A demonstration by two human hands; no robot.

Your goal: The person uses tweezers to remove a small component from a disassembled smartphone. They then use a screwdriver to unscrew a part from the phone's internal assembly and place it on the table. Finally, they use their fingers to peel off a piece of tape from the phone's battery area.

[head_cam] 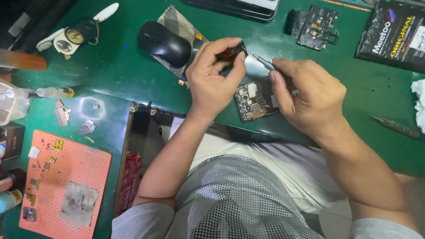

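Note:
An opened phone (pixel 254 102) with its back off lies near the front edge of the green table (pixel 124 66), its circuit board showing. My left hand (pixel 214 77) pinches the dark top of a small screwdriver (pixel 261 61). My right hand (pixel 310 97) rests on the phone and guides the screwdriver's metal shaft between thumb and forefinger. The driver's tip is hidden behind my right fingers.
A black computer mouse (pixel 163 43) sits on a cloth behind my left hand. A loose circuit board (pixel 316 27) and a black foil pouch (pixel 394 35) lie at the back right. Tweezers (pixel 396 127) lie right. An orange work mat (pixel 62 181) with small parts sits lower left.

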